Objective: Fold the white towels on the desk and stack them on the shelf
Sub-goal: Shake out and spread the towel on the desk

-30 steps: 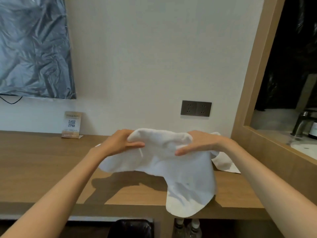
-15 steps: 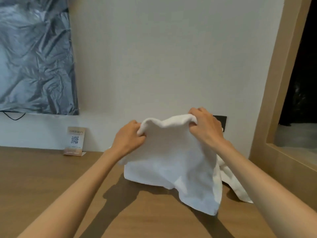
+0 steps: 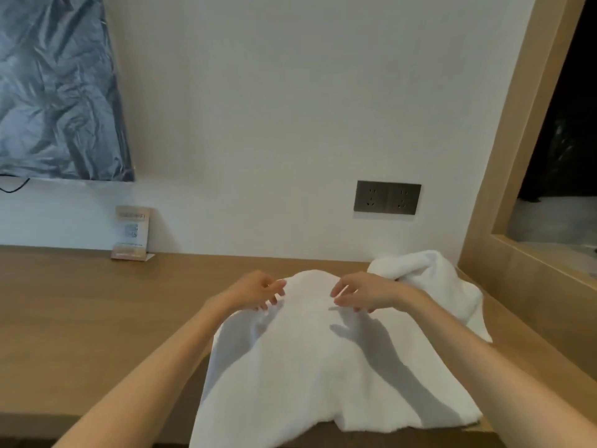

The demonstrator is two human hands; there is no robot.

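Note:
A white towel [image 3: 310,367] lies spread on the wooden desk [image 3: 97,318], its near end hanging over the front edge. My left hand [image 3: 255,291] hovers at the towel's far left part, fingers apart and curled, holding nothing. My right hand [image 3: 365,292] hovers at the far right part, fingers spread, just above the cloth. A second white towel [image 3: 433,279] lies crumpled behind my right wrist, near the desk's right end. No shelf is in view.
A small Wi-Fi card stand [image 3: 132,234] sits at the back of the desk by the wall. A double wall socket [image 3: 387,198] is above the towels. A wooden frame [image 3: 504,176] bounds the desk on the right. A plastic-covered screen [image 3: 55,88] hangs upper left.
The towel, held up in the air by both hands before, now lies flat on the desk. Both hands have let go and opened above its far edge.

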